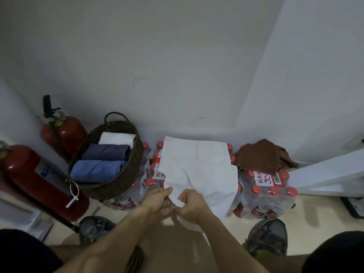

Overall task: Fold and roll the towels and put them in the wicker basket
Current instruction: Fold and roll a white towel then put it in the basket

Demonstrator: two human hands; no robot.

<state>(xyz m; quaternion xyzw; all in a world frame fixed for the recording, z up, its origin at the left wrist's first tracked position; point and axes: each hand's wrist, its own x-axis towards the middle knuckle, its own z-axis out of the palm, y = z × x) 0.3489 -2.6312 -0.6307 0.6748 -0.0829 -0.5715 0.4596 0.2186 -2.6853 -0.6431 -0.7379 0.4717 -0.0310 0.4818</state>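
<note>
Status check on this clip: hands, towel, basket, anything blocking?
Left hand and right hand both pinch white towel's near corner, towel spread over bottled-water packs. Wicker basket holds three rolls. Brown towel waiting. Nothing blocking.

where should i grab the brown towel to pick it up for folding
Pinch the near corner of the brown towel, where it hangs down over the water bottle pack, coming from the front. That corner juts free of the crumpled heap, so it probably lifts without dragging the bunched folds.
</note>
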